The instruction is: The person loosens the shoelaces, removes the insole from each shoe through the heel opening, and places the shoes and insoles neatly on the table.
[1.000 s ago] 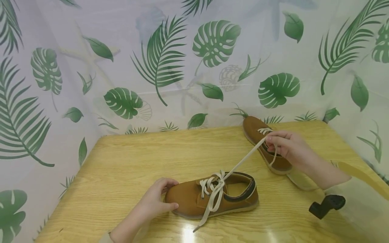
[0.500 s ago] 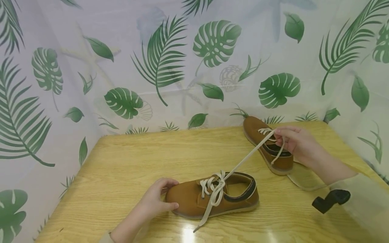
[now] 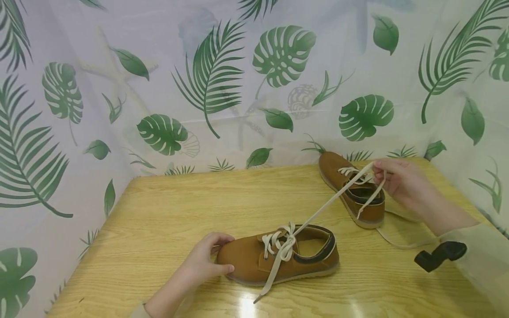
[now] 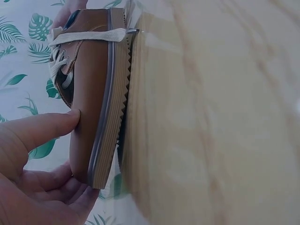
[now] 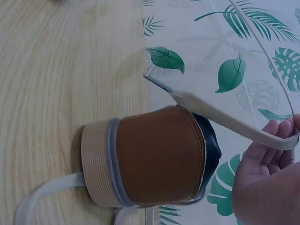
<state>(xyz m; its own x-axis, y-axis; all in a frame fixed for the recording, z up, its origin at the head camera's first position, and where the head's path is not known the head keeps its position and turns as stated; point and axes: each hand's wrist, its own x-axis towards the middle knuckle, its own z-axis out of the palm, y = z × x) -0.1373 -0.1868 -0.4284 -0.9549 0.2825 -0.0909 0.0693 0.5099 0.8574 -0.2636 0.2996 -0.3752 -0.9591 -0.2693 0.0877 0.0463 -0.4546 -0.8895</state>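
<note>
A brown low lace-up shoe (image 3: 242,260) lies sole down on the wooden table, toe to the left. My left hand (image 3: 200,265) grips its toe, thumb on the near side; the left wrist view shows the thumb pressing the brown upper (image 4: 91,93). Up and to the right, my right hand (image 3: 405,183) pinches a cream shoelace (image 3: 330,202) that runs taut from the knot (image 3: 289,240) on this shoe. The lace's free end (image 5: 187,101) hangs past those fingers. A small loop and another lace end (image 3: 268,282) drape over the shoe's near side.
A second matching shoe (image 3: 331,170) stands at the back right, its heel (image 5: 159,157) close to my right hand. Its loose lace (image 3: 401,245) trails on the table (image 3: 179,207). A leaf-patterned sheet (image 3: 238,137) hangs behind and at both sides.
My right hand has moved right and slightly back, drawing out more lace. The bow's loop on the near shoe has shrunk. The left hand and the shoe have stayed put.
</note>
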